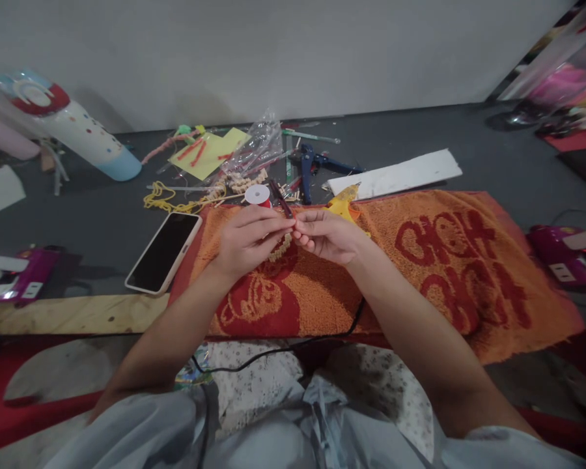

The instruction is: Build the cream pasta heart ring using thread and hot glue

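Over the orange towel (332, 286), my left hand (249, 238) and my right hand (329, 236) meet with their fingertips pinched together. Whatever they pinch is too small to make out. A dark, slim stick-like thing (280, 197) lies just beyond the fingertips; I cannot tell if a hand touches it. Partly hidden behind my left fingers is a curved string of pale beads (280, 249) on the towel. A white spool with red thread (257, 195) stands just past my left hand. Beyond my right hand is a yellow tool (344, 203), partly covered.
A phone (165, 251) lies left of the towel. Behind are yellow cord (163, 197), yellow paper (208, 155), clear plastic wrapping (264, 140), dark blue pliers-like tool (310, 172) and a white board (400, 172). A tall bottle (88, 130) leans at left. A black cable (273, 352) crosses the front.
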{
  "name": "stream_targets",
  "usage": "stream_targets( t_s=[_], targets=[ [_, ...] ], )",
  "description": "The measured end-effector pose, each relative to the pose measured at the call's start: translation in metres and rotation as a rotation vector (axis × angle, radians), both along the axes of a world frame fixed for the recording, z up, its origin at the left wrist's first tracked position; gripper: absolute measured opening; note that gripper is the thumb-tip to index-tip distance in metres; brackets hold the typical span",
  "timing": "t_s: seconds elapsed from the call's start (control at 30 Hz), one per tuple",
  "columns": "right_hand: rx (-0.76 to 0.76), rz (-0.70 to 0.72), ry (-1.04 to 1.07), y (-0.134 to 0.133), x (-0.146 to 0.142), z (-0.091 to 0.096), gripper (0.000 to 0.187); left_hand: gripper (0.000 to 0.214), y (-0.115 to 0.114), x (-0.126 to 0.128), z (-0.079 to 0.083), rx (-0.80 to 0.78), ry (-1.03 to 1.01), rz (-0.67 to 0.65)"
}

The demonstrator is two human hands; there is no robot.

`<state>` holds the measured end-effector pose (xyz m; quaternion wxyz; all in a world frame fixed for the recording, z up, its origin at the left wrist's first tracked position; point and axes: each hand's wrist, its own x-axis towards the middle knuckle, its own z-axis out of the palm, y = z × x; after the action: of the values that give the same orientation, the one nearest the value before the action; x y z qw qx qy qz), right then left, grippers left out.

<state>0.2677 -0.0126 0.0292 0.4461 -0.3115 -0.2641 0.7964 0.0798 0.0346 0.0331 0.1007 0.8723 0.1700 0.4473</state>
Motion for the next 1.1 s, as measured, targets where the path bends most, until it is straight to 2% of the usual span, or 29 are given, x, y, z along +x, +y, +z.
stream_targets(
  t_s=[0.2, 0.37, 0.6, 0.83, 0.93, 1.1],
  targets=[
    [-0.113, 0.053, 0.010, 0.002, 0.001, 0.000, 0.015, 0.012, 0.002, -0.008, 0.005, 0.106, 0.097, -0.087],
    [-0.120, 0.040, -0.009, 0.003, 0.003, -0.002, 0.012, 0.011, 0.003, -0.009, 0.004, 0.206, 0.207, -0.038],
    [-0.034, -0.030, -0.088, 0.000, 0.002, 0.000, 0.011, 0.008, 0.004, -0.004, -0.001, 0.283, 0.200, 0.012],
    [0.084, -0.039, -0.150, 0.000, 0.001, 0.000, 0.016, 0.010, 0.004, -0.002, -0.006, 0.191, 0.271, 0.111],
    [0.119, -0.036, -0.183, 0.000, 0.001, -0.003, 0.018, 0.011, 0.003, 0.000, -0.004, 0.184, 0.281, 0.117],
    [0.182, -0.117, -0.220, -0.001, -0.003, -0.005, 0.018, 0.010, 0.000, 0.002, -0.003, 0.183, 0.253, 0.120]
  ],
)
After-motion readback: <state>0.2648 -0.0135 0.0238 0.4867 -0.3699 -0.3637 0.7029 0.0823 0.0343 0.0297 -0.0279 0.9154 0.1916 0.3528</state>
